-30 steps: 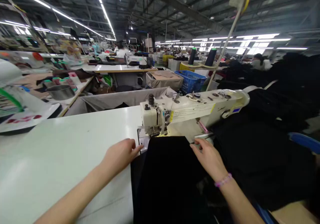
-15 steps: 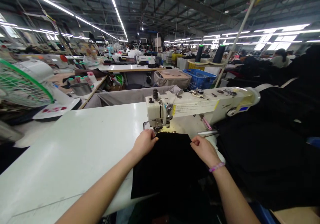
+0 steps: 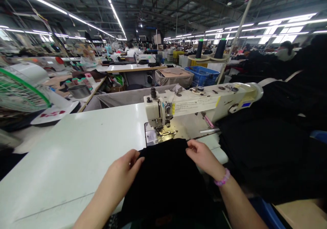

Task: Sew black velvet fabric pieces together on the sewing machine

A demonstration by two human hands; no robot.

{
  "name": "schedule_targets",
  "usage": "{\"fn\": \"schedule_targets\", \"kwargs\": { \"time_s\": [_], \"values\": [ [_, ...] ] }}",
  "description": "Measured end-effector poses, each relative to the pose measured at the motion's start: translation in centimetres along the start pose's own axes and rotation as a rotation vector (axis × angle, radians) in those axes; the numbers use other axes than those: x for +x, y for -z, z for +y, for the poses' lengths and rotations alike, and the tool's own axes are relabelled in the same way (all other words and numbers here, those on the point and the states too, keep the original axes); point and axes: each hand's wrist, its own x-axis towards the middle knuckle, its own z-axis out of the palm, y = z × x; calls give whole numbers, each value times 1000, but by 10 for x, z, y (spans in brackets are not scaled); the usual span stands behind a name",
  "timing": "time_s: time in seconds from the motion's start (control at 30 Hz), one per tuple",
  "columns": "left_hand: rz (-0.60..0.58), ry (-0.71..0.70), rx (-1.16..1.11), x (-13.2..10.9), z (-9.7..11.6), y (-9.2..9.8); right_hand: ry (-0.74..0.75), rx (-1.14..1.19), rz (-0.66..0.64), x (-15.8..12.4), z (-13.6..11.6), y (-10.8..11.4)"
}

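A piece of black fabric hangs over the front edge of the white sewing table. My left hand pinches its upper left corner between thumb and fingers. At the upper right corner, my right hand grips the cloth in the same way, with a pink beaded bracelet on that wrist. The fabric's top edge is stretched between both hands, just in front of the sewing machine. The needle area and metal plate show beyond the edge, apart from the cloth.
A large heap of black cloth lies on the right. A green-rimmed fan and a metal bowl are at the left. Behind the machine are a blue basket and thread cones by a pole.
Both hands have drawn the black fabric back from the needle area toward me. The left hand has moved down and left, and the metal plate shows more fully.
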Motion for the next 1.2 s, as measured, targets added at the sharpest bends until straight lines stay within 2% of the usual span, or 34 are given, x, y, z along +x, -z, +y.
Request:
{"fn": "schedule_targets", "kwargs": {
  "time_s": [0.1,0.17,0.27,0.47,0.6,0.67,0.77,0.87,1.0,1.07,1.2],
  "values": [
    [-7,73,278,-5,-19,-21,16,-109,18,-5,3,-23],
    [69,41,308,-5,-28,-32,37,-165,49,-8,3,-33],
    [187,-18,268,2,-36,-36,74,-200,63,-8,1,-38],
    [86,-53,57,22,-40,-28,145,-115,58,26,6,-47],
    [159,-76,14,18,-42,-31,124,17,40,41,13,-50],
    [230,-67,-107,11,-43,-32,95,112,30,39,14,-46],
    [295,-18,-464,-1,-41,-25,57,295,-10,29,9,-38],
    [295,-46,-711,-11,-34,-11,50,461,-88,21,-2,-32],
    [272,-78,-839,-17,-29,1,83,569,-142,22,-15,-33],
    [316,-74,-848,-17,-31,2,107,589,-89,25,-19,-35],
    [453,-72,-857,-19,-31,6,148,538,141,24,-22,-38]
  ]
}}
